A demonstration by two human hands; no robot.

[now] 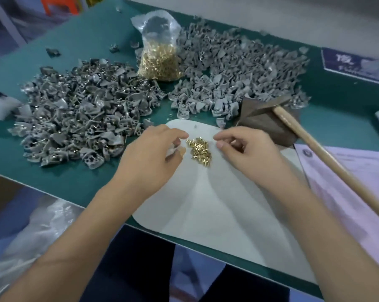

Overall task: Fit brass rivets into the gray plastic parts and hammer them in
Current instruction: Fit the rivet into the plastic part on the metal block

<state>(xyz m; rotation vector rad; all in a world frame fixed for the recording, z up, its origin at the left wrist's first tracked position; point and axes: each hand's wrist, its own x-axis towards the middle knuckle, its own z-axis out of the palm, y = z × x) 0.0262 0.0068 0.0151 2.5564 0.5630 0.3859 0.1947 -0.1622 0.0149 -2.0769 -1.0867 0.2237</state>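
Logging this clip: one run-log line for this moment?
left hand: holds gray part | right hand: pinches rivet | hammer: idle

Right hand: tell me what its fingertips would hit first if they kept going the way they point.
The right hand points leftward at the small pile of brass rivets on the white mat; it would likely meet them first, though its height is unclear.

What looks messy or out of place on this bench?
Nothing looks damaged. Gray plastic parts lie in loose heaps, and a few strays sit apart on the green table. The wooden-handled hammer rests propped on a brown block.
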